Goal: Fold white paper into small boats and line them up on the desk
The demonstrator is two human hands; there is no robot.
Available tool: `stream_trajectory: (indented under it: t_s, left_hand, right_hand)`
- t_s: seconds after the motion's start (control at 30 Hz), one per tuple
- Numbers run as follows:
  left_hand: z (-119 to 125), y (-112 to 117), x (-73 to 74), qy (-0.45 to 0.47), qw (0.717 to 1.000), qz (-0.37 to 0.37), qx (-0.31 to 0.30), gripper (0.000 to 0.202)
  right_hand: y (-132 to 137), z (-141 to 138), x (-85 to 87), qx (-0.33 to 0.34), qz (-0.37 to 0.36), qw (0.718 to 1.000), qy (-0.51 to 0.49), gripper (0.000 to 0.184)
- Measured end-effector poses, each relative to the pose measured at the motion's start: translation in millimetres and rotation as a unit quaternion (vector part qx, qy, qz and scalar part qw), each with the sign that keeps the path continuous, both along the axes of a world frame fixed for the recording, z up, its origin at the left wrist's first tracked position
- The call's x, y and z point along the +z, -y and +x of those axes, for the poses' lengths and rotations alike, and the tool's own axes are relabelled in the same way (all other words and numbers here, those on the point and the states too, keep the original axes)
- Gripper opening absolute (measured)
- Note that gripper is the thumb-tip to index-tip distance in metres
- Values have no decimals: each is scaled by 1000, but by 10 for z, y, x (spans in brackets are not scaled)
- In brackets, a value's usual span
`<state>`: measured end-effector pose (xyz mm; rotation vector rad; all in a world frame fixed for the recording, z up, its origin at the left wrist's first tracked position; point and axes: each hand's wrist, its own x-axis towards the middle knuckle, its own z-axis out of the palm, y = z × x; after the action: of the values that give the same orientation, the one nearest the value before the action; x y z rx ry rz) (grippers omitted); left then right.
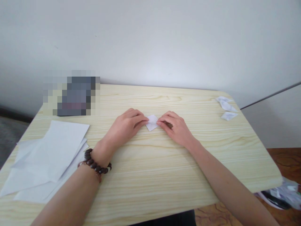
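Note:
A small folded piece of white paper [152, 123], roughly diamond-shaped, lies at the middle of the wooden table [150, 175]. My left hand [128, 124] pinches its left corner between thumb and fingers. On the opposite side, my right hand [175, 127] grips the right corner in the same way. The fingertips cover both side corners, while the top and bottom points of the paper show. Dark beads [95, 164] circle my left wrist.
Loose white sheets [56, 150] overlap at the table's left side. Behind them lies a dark, pixelated flat object [76, 95]. Several folded white paper pieces [227, 106] rest near the far right corner. A white wall [164, 44] borders the back edge. Plastic bags [284, 193] sit low at right.

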<state>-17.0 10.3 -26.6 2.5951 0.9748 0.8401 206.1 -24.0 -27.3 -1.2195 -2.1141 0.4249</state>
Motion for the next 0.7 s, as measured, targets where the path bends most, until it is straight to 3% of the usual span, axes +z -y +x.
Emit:
stream_trajectory:
  t_s: [0.27, 0.4, 0.7]
  left_hand:
    - [92, 62, 28, -46, 997, -21, 62, 19]
    - [102, 70, 55, -79, 995, -32, 47, 19]
    - [98, 78, 122, -118, 991, -57, 19, 21]
  right_hand:
    - [2, -43, 0, -25, -31, 999, 5, 14]
    - [10, -38, 8, -5, -36, 999, -28, 14]
    - [-9, -73, -17, -80, -46, 996, 11, 24]
